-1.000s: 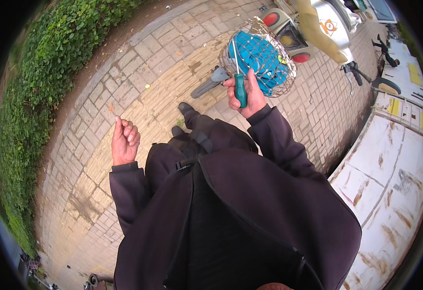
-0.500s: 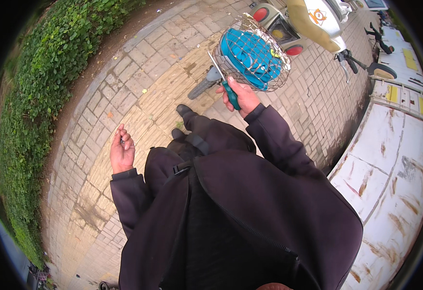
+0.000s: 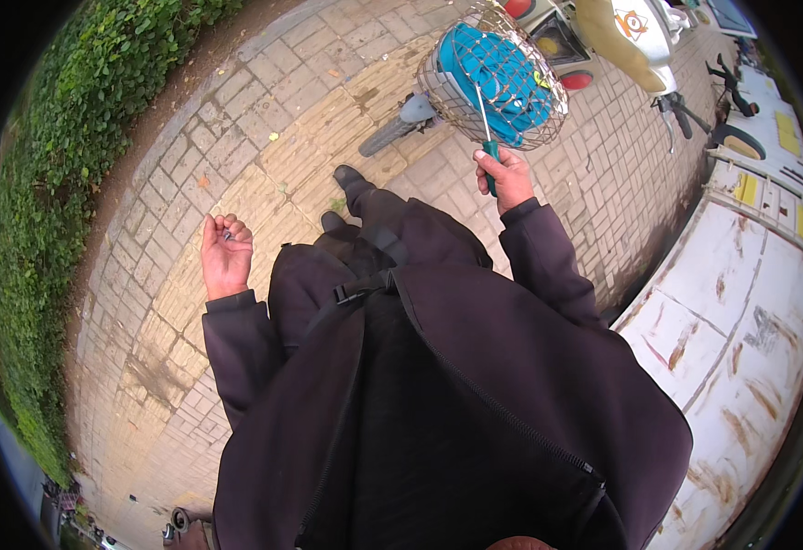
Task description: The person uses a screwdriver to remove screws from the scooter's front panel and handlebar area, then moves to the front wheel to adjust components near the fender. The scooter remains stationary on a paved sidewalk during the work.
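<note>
My right hand point(image 3: 512, 183) grips a screwdriver point(image 3: 490, 160) by its green handle. The long metal shaft points away from me, its tip overlapping the view of a wire basket point(image 3: 555, 128). Whether tip and wire touch I cannot tell. A bright blue bag or cloth point(image 3: 502, 69) fills that basket, which sits above a small front wheel with a grey mudguard point(image 3: 417, 108). Off to the left, my left hand point(image 3: 227, 266) is turned palm up with curled fingers. Small grey metal pieces point(image 3: 228, 236) rest in it, too tiny to name exactly.
A leafy hedge point(image 3: 80, 165) borders the brick pavement point(image 3: 264, 156) on the left. Beyond the basket stands a cream scooter point(image 3: 635, 41) with red rear lights. White rust-streaked panels point(image 3: 731, 312) line the right side, near a black bicycle saddle point(image 3: 739, 139).
My right hand has shifted right, and the screwdriver has swung from leaning left to nearly straight ahead. My left hand has turned up and opened slightly, showing the metal pieces.
</note>
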Tool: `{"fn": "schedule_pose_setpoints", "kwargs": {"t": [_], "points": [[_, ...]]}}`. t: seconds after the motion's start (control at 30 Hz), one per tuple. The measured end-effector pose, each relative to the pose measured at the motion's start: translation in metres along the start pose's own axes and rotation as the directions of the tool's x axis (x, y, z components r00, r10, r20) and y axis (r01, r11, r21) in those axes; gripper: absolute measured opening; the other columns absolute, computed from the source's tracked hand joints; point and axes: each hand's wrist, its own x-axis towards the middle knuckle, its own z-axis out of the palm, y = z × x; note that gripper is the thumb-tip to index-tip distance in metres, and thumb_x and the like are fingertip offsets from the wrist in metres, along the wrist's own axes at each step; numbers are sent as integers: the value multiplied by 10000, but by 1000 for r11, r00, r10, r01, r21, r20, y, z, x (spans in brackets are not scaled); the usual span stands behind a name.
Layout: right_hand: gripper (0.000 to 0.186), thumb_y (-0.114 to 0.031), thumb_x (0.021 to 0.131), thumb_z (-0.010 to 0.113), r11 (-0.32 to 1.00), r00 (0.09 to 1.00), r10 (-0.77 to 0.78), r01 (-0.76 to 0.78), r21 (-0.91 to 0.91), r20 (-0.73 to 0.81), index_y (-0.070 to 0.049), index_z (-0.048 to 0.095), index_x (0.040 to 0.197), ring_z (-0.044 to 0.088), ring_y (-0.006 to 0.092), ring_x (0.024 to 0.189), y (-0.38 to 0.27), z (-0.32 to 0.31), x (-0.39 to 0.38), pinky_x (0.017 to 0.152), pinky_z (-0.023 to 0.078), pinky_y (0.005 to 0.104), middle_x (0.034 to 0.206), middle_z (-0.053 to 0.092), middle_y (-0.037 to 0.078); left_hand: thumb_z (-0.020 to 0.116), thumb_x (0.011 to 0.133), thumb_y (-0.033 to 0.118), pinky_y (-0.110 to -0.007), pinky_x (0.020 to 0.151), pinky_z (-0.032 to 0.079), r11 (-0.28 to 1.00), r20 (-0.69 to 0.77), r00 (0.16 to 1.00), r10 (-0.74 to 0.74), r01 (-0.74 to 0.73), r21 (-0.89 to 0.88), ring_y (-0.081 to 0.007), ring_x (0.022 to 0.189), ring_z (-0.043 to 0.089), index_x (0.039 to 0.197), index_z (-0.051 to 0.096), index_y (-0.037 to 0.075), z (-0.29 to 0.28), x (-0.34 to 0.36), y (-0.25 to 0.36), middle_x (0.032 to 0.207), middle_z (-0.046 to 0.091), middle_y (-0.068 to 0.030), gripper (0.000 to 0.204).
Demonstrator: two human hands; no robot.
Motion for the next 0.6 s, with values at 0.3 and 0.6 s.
{"fn": "schedule_pose_setpoints", "kwargs": {"t": [0.3, 0.6], "points": [[181, -195, 925, 775, 995, 991, -96, 99, 30, -90, -55, 663, 949, 551, 120, 499, 7, -18, 4, 460, 410, 278, 713, 631, 40, 550, 1080, 373, -268, 418, 311, 999, 6, 999, -51, 51, 15, -125, 498, 392, 785, 542, 123, 9, -11, -7, 635, 433, 10, 387], [280, -208, 873, 780, 861, 998, -34, 53, -505, 47, -6, 690, 1045, 579, 126, 523, 57, 0, 18, 472, 452, 296, 694, 615, 39, 542, 1083, 385, -267, 405, 288, 992, -85, 993, -77, 85, 93, -116, 467, 357, 786, 531, 133, 9, -19, -20, 609, 399, 23, 390]]}}
